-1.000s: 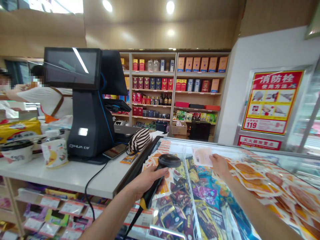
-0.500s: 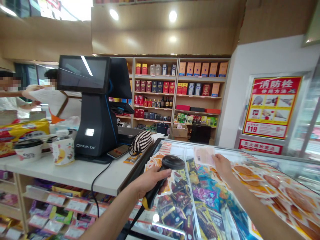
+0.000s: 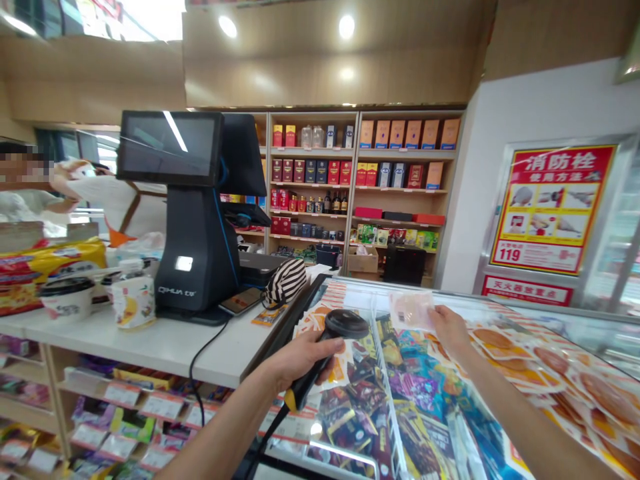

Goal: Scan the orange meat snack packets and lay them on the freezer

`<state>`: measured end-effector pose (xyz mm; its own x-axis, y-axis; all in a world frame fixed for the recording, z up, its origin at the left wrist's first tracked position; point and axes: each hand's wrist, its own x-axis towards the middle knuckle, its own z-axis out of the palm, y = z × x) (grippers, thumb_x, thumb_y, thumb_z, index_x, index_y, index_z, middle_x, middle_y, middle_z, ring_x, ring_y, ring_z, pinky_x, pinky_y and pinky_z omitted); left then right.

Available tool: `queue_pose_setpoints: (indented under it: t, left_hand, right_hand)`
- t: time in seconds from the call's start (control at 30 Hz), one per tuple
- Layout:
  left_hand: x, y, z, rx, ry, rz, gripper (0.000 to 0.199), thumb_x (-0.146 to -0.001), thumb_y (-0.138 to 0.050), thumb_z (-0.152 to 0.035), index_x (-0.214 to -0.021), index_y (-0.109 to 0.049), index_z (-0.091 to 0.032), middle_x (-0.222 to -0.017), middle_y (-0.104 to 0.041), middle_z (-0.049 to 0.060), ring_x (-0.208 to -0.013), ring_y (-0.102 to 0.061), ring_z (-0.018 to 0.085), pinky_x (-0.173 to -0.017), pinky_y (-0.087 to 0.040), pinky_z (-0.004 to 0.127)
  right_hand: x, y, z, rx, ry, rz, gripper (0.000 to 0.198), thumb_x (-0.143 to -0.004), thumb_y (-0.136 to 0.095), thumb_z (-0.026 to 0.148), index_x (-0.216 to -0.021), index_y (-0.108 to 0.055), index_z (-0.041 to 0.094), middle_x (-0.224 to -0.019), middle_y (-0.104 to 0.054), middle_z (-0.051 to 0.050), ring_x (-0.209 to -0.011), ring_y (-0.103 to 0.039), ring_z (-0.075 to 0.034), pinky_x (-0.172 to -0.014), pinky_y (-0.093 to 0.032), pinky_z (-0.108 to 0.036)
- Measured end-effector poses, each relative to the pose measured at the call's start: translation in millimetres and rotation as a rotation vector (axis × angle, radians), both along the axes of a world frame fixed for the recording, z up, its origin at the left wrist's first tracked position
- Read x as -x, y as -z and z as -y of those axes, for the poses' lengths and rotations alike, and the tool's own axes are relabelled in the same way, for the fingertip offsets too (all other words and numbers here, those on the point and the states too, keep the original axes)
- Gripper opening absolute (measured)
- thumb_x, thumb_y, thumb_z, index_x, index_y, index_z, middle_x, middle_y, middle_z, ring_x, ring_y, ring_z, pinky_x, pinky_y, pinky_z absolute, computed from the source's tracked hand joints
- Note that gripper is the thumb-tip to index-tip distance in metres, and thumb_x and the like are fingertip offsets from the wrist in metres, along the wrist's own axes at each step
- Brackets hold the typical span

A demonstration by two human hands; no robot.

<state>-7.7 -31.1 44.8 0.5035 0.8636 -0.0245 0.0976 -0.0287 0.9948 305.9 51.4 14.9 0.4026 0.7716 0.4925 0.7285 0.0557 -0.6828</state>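
Wrapped round the handle of a black barcode scanner is my left hand; the scanner's cable hangs down below the fist. My right hand pinches the right edge of a small pale pink packet with a barcode-like mark on it. The packet is to the right of the scanner head, a short gap apart. Both hands are above the glass top of a chest freezer, where many colourful wrapped packs lie inside. What exactly the packet contains, I cannot make out.
A black cash register stands on the white counter at left, with a phone, a striped pouch and paper cups about it. Boxes fill shelves behind. Two people are at far left.
The view has shifted slightly, so the counter and wall sign sit a little further right. Both hands keep their holds, with the scanner and packet almost unmoved.
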Motion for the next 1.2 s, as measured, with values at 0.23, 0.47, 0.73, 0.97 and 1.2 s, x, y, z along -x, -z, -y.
queue_pose_setpoints:
  t: [0.23, 0.47, 0.73, 0.97, 1.2]
  left_hand:
    - [2, 5.6, -6, -0.029, -0.025, -0.041, 0.033, -0.066, -0.049, -0.046, -0.057, -0.043, -0.015, -0.042, -0.045, -0.004, -0.034, -0.036, 0.005, -0.037, -0.027, 0.018]
    - [4, 6.4, -10, -0.085, 0.044, -0.072, 0.031, -0.068, -0.048, -0.043, -0.057, -0.043, -0.015, -0.041, -0.044, -0.004, -0.035, -0.036, 0.005, -0.039, -0.027, 0.019]
    - [5, 8.9, -13, -0.113, 0.079, -0.107, 0.033, -0.069, -0.045, -0.045, -0.056, -0.044, -0.015, -0.042, -0.044, -0.004, -0.037, -0.036, 0.005, -0.041, -0.028, 0.019]
    - [8, 5.8, -11, -0.142, 0.128, -0.098, 0.028, -0.069, -0.047, -0.041, -0.061, -0.045, -0.014, -0.044, -0.044, -0.005, -0.037, -0.036, 0.005, -0.042, -0.029, 0.019]
    - [9, 6.0, -10, -0.102, 0.126, -0.155, 0.030, -0.064, -0.052, -0.044, -0.064, -0.049, -0.014, -0.045, -0.045, -0.004, -0.040, -0.039, 0.006, -0.044, -0.031, 0.020]
  right_hand:
    - [-4, 2, -5, -0.005, 0.001, -0.024, 0.029, -0.067, -0.036, 0.037, -0.068, -0.056, 0.015, -0.057, -0.058, -0.004, -0.054, -0.050, -0.017, -0.051, -0.032, -0.025]
    - [-5, 5, -11, -0.027, -0.075, -0.071, 0.030, -0.067, -0.037, 0.038, -0.071, -0.056, 0.015, -0.059, -0.058, -0.002, -0.053, -0.049, -0.015, -0.049, -0.033, -0.024]
    - [-4, 6, -14, -0.036, -0.105, -0.086, 0.029, -0.067, -0.038, 0.038, -0.069, -0.055, 0.014, -0.053, -0.054, 0.000, -0.050, -0.048, -0.014, -0.047, -0.033, -0.024]
    - [-12, 12, -22, -0.031, -0.144, -0.072, 0.030, -0.066, -0.037, 0.036, -0.072, -0.056, 0.014, -0.056, -0.057, -0.001, -0.052, -0.050, -0.015, -0.047, -0.034, -0.024]
    - [-11, 0, -19, 0.003, -0.153, 0.012, 0.027, -0.064, -0.038, 0.035, -0.065, -0.056, 0.015, -0.047, -0.051, 0.002, -0.048, -0.047, -0.014, -0.046, -0.033, -0.023]
